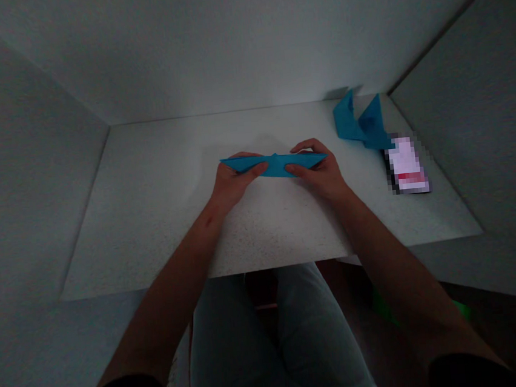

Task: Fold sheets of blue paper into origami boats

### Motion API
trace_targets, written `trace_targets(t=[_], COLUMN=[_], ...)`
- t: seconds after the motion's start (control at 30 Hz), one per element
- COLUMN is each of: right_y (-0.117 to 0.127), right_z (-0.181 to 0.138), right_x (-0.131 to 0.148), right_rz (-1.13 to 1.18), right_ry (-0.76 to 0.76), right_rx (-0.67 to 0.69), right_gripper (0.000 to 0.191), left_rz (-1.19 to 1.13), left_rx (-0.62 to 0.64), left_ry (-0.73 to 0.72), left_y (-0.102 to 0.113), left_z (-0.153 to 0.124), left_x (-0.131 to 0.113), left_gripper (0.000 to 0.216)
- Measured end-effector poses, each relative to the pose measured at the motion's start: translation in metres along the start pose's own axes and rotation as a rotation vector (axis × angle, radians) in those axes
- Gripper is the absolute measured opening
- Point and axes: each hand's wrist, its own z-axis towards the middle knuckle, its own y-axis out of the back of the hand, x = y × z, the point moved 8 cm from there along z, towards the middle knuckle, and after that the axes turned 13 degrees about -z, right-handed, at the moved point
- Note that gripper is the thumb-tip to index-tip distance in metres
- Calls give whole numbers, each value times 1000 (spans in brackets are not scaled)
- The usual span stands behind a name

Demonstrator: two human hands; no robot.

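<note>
A folded piece of blue paper (277, 166), long and narrow with pointed ends, is held level above the middle of the table. My left hand (233, 180) grips its left half, thumb on the near face and fingers behind. On the right half, my right hand (317, 166) pinches the paper with the thumb in front. Its index finger arches above the top edge, and the other fingers are partly hidden. A small peak sticks up at the middle of the paper's upper edge.
Two pointed blue folded-paper shapes (361, 123) stand at the back right of the white table (149, 198). Beside them lies a phone (405, 164), blurred by pixels. Pale walls (234, 43) enclose the table at the back and sides. My legs are below its front edge.
</note>
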Motion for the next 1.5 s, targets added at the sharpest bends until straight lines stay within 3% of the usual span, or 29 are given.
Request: trace_targets(t=[0.2,0.57,0.73,0.87,1.1,1.27,1.37,1.5], right_y=[11,0,4,2,7,6,22,69], right_z=[1,-3,-9,-18,-35,-63,-82,-97], right_x=[4,-2,3,1,-5,1,7,1], right_rz=[-106,-31,-95,-214,-194,-315,-493,-706], right_ry=[-13,-20,40,79,31,3,6,-52], right_rx=[-119,-10,18,81,61,180,133,-39], right_gripper=[71,75,57,54,45,36,28,29], left_rz=[-28,-52,-48,-38,-79,-119,-121,-110], left_rx=[-179,-260,-280,-308,-153,-70,-70,-77], left_ry=[45,25,-3,-28,-42,-57,-120,-114], left_y=[15,23,27,31,18,11,13,15], left_z=[4,3,6,7,4,4,5,8], left_x=[7,4,2,-3,-1,7,13,23], left_gripper=[82,86,85,85,82,80,81,84])
